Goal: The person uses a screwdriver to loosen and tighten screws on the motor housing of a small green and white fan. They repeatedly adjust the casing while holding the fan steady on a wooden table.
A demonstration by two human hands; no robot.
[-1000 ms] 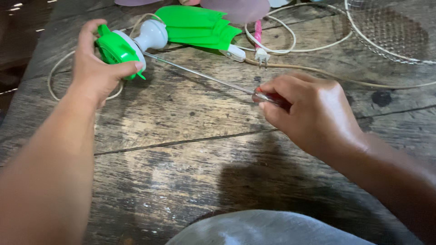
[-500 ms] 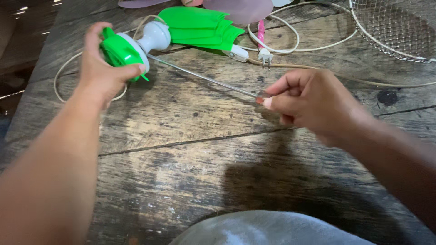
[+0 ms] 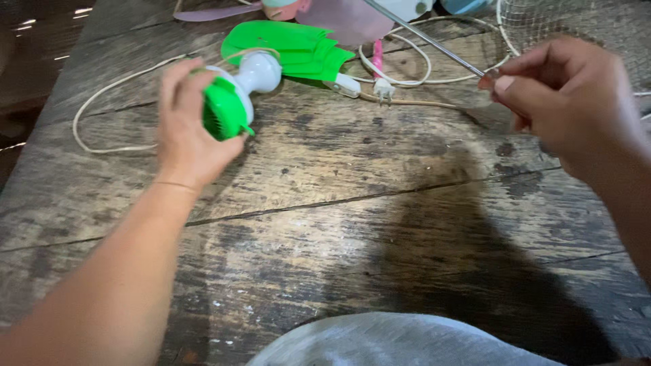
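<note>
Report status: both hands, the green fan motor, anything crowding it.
Left hand gripping green fan motor on wooden table. Right hand pinching thin metal rod, lifted clear. Green blades and white cord crowd the motor.

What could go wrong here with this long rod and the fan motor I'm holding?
The rod, pinched only at its end by the right hand, might swing into the blades or the mesh guard. The cord loops under the left hand, so lifting the motor may snag it.
</note>
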